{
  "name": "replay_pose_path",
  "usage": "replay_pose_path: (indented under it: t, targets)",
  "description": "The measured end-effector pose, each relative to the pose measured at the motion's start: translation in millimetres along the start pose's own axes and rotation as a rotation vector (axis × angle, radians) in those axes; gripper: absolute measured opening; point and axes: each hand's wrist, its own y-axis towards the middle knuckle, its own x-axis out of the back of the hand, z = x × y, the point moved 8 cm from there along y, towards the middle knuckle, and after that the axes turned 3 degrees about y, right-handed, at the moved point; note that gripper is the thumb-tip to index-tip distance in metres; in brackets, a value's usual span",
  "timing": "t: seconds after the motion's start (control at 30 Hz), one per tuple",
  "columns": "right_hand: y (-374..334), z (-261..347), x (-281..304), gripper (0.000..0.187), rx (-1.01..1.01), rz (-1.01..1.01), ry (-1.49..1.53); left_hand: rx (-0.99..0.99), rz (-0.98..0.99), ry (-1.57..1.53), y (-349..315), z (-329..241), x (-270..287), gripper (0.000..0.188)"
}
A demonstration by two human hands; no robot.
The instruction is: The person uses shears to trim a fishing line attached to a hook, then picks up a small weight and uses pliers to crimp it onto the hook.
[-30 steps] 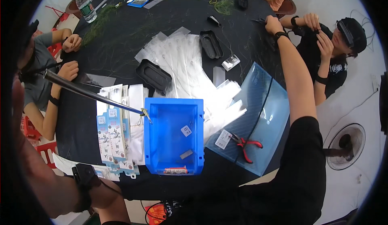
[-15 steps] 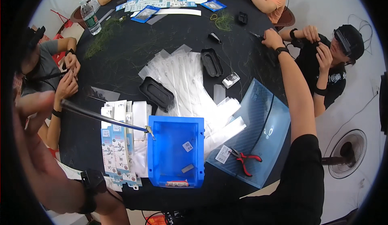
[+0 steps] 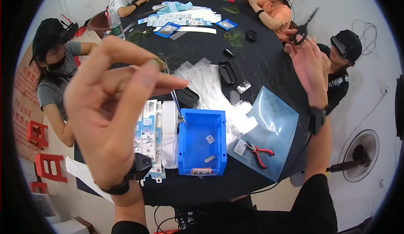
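My left hand [image 3: 113,103] is raised close to the camera, left of the blue bin [image 3: 223,145]. Its thumb and forefinger pinch a small greenish-gold piece [image 3: 160,64], too small and blurred to name. A thin metal rod [image 3: 176,101] runs from the bin's far left corner up behind this hand; whether the fingers touch it is hidden. My right hand [image 3: 309,61] is lifted at the right, palm toward me, with small black scissors [image 3: 301,33] hooked on its fingers, blades pointing up. Below it, red-handled pliers [image 3: 260,152] lie on a translucent blue folder [image 3: 273,120].
Clear plastic sleeves [image 3: 202,86] fan out behind the bin, beside black trays [image 3: 227,73]. Printed cards [image 3: 147,137] are stacked left of it. Green line [image 3: 233,39] lies tangled farther back. Other people sit around the black-covered table [image 3: 202,192]; a fan [image 3: 360,155] stands at right.
My right hand has drawn back from the far right of the table and now carries the scissors. My left hand has moved right and up, its fingers now pinched. The view has shifted.
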Motion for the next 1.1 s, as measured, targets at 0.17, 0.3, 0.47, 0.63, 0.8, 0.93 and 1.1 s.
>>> replay_pose_path:
  t: [0.17, 0.3, 0.47, 0.63, 0.8, 0.93, 1.1]
  targets:
    - [-58, 65, -137, 0.029, 0.221, 0.304, 0.114, -0.082, 0.028, -0.058, 0, -12, -8, 0.007]
    - [-85, 55, -220, 0.029, 0.264, 0.406, 0.193, 0.043, 0.048, -0.211, -10, -15, -1, 0.006]
    - [-95, 16, -280, 0.039, -0.007, 0.535, 0.306, -0.020, 0.036, -0.393, -6, -20, 12, 0.007]
    - [-102, -7, -285, 0.043, 0.001, 0.531, 0.166, 0.018, 0.029, -0.417, -9, -20, 14, 0.009]
    - [-101, -20, -272, 0.049, 0.064, 0.386, 0.060, 0.037, -0.037, -0.406, -11, -22, 14, 0.006]
    - [-90, -28, -271, 0.048, 0.099, 0.367, 0.010, -0.019, -0.072, -0.174, -7, -18, 16, 0.004]
    - [-80, -7, -255, 0.044, 0.384, 0.299, -0.272, -0.101, -0.130, -0.113, -8, -15, 13, 0.004]
